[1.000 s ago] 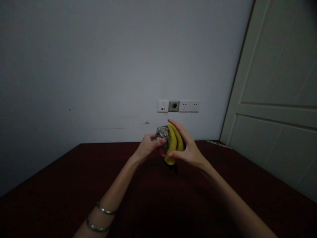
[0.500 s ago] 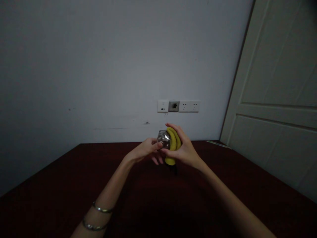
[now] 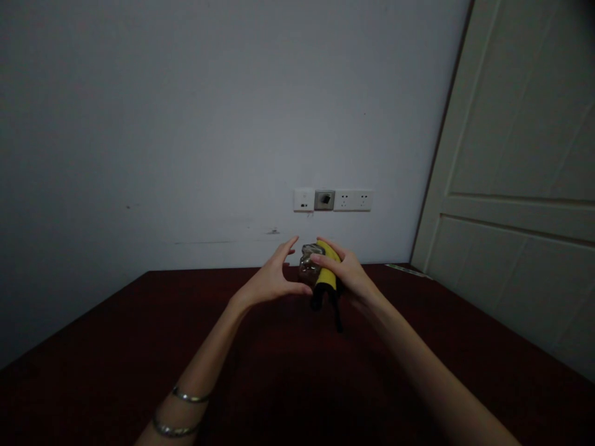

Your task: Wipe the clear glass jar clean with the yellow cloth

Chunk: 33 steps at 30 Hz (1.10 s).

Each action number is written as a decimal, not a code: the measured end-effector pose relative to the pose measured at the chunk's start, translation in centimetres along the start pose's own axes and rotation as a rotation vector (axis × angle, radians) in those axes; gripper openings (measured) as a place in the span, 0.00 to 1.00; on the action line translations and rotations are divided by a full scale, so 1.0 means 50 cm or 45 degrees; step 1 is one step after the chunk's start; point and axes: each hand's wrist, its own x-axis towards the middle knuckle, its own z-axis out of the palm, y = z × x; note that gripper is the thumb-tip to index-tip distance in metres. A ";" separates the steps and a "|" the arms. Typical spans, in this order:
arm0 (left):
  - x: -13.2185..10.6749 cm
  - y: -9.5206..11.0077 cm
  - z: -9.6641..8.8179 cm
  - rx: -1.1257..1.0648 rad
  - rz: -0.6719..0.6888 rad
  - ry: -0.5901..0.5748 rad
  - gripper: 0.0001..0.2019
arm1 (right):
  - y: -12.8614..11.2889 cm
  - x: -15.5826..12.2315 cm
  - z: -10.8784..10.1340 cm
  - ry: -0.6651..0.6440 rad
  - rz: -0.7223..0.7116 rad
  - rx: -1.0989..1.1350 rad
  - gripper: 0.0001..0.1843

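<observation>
My right hand [image 3: 346,269] is closed around a yellow object with a black end [image 3: 329,279]. A thin black strap or cord [image 3: 338,316] hangs from its lower end. Against the yellow side, under my right thumb, sits a shiny clear faceted piece [image 3: 307,267]; I cannot make out what kind of thing the whole is. My left hand [image 3: 274,275] is open just to the left, fingers raised and thumb stretched toward the object's lower edge. Whether that thumb touches it I cannot tell. Two silver bangles [image 3: 175,428] circle my left forearm.
A dark red tabletop [image 3: 260,371] reaches back to a pale wall [image 3: 186,124]. Sockets and switches [image 3: 353,200] are set in the wall behind my hands. To the right stands a panelled door [image 3: 520,186], with a thin flat strip [image 3: 409,271] near the table's back right edge.
My left hand has let go of the clear piece and opened leftward. In my right hand the object has turned, so its black end and strap show more. My right thumb now lies across it.
</observation>
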 end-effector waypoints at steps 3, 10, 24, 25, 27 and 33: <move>0.002 0.003 0.010 -0.006 0.079 -0.014 0.51 | -0.004 -0.004 0.008 -0.015 0.004 -0.043 0.45; 0.005 -0.001 0.013 0.096 0.226 0.068 0.42 | 0.002 0.001 0.001 -0.056 -0.103 -0.288 0.45; -0.001 0.013 0.024 -0.048 0.232 -0.060 0.49 | 0.021 0.011 -0.015 -0.105 -0.934 -0.384 0.11; -0.002 0.017 0.025 -0.059 0.240 -0.095 0.50 | 0.020 0.014 -0.019 -0.101 -0.889 -0.339 0.11; -0.004 0.022 0.027 -0.080 0.252 -0.141 0.51 | 0.016 0.014 -0.022 -0.106 -0.841 -0.306 0.11; -0.004 0.020 0.029 -0.097 0.196 -0.113 0.45 | -0.003 -0.025 -0.002 -0.169 -1.131 -0.555 0.08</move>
